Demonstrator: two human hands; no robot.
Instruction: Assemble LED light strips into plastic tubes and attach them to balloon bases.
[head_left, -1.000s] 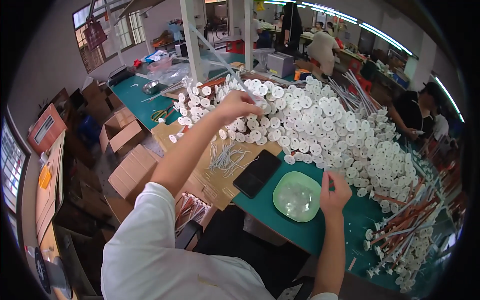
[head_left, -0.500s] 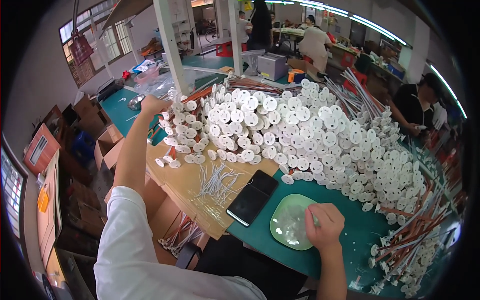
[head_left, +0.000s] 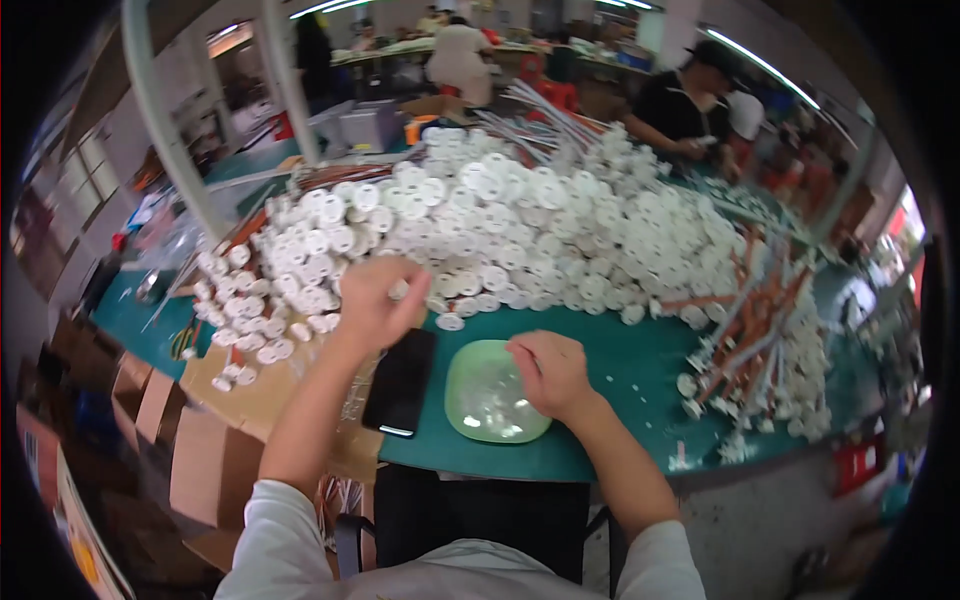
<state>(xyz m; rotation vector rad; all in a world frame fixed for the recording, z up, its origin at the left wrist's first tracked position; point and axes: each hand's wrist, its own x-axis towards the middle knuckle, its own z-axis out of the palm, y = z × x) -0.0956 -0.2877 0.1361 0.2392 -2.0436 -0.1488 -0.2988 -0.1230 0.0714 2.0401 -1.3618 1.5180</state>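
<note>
My left hand (head_left: 385,300) is raised over the near edge of a large heap of white round discs with wire leads (head_left: 560,230). Its fingers are curled; a bit of white shows by them, but I cannot make out what they hold. My right hand (head_left: 553,375) is closed at the right rim of a light green bowl (head_left: 462,425), its fingertips hidden. Small clear or whitish pieces (head_left: 500,395) lie in the bowl. A black smartphone (head_left: 402,385) lies left of the bowl, partly beside my left forearm.
Flattened cardboard (head_left: 240,395) covers the left part of the green table (head_left: 640,400). Bundled leads with white ends (head_left: 750,350) are piled at the right. Open cardboard boxes (head_left: 215,475) stand at lower left. A person in black (head_left: 690,105) works across the table.
My left hand has come back from the far left of the table to near the middle, above the phone. The view has turned right; my right hand stays by the bowl.
</note>
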